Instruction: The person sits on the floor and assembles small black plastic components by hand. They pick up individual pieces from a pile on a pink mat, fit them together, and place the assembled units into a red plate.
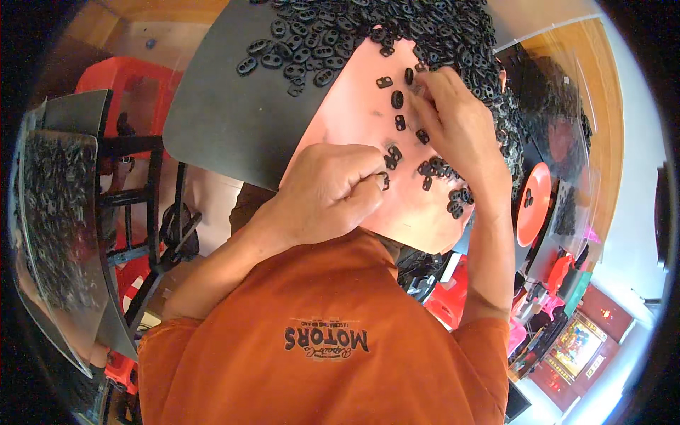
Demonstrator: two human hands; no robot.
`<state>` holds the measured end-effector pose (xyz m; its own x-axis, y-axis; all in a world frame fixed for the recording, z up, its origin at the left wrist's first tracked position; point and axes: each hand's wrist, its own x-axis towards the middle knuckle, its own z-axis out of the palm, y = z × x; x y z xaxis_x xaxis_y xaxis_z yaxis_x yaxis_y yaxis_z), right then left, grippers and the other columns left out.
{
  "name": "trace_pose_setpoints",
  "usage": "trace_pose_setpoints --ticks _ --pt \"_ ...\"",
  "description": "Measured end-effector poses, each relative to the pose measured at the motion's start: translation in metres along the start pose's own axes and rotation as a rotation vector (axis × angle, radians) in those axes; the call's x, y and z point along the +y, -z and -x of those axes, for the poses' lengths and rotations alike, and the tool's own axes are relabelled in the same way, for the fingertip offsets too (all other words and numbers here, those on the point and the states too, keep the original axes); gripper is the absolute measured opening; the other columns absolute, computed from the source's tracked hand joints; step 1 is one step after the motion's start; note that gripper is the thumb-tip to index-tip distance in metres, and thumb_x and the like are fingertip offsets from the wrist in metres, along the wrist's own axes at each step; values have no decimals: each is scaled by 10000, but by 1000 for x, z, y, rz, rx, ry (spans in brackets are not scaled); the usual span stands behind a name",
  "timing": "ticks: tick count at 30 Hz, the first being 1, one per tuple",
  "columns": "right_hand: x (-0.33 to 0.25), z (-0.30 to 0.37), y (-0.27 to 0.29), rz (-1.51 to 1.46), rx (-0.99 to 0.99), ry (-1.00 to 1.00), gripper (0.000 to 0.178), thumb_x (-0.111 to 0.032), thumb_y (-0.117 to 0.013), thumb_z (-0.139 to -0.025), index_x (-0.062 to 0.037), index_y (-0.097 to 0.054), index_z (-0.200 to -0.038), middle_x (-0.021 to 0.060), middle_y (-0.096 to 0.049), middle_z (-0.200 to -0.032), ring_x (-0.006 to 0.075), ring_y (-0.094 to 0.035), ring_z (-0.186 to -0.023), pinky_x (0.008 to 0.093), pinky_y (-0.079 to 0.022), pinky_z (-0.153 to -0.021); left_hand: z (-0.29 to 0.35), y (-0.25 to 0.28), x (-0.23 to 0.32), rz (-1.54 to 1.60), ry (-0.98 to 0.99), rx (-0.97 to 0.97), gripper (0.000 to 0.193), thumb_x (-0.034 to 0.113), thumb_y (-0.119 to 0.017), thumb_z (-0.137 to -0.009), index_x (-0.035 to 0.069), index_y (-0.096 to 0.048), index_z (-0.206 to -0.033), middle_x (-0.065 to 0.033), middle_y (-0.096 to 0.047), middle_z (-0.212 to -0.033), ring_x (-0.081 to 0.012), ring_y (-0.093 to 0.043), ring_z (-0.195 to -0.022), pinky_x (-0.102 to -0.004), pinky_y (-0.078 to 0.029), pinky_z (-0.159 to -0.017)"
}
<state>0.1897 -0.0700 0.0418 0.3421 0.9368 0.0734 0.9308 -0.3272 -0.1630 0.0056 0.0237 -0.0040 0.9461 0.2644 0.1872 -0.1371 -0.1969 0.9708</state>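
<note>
Black oval two-hole cord stoppers (397,32) are lying heaped at the far end of a pink board (354,99), with loose ones scattered down its near right part, and the left hand (329,195) is curling into a loose fist with thumb and forefinger pinching one small stopper (384,180) at the board's middle. The right hand (457,117) is reaching into the pile's near edge with fingertips (423,88) close together on the pieces, though whether they are gripping one I cannot tell. Doing this well, I judge, means drawing single pieces clear of the heap while keeping the pinch firm, beside the dark grey sheet (227,106) on the left.
</note>
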Motion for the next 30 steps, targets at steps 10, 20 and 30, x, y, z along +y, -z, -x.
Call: trace_pose_setpoints --ticks 10,20,30 --pt "-9 -18 -10 -123 20 160 141 -124 -544 -836 -56 -558 -958 119 -560 -911 339 -599 -743 421 -498 -630 1 -2 0 -58 -32 19 94 55 -500 -783 -11 -503 -716 -100 -460 -607 -192 -461 -514 -318 -350 -483" --pt "-9 -30 -14 -249 95 261 150 -89 -551 -838 -31 -578 -973 115 -546 -844 305 -568 -698 356 -472 -616 -15 -3 8 67 -147 -52 113 90 -510 -738 3 -486 -669 -87 -448 -598 -211 -449 -530 -337 -343 -498" --pt "-32 -1 7 -1230 -271 0 441 -397 -439 -955 17 -588 -994 20 -572 -772 103 -507 -667 236 -433 -580 -31 18 2 967 -118 65 244 199 -418 -800 -6 -480 -684 -101 -503 -627 -167 -445 -575 -282 -389 -590"
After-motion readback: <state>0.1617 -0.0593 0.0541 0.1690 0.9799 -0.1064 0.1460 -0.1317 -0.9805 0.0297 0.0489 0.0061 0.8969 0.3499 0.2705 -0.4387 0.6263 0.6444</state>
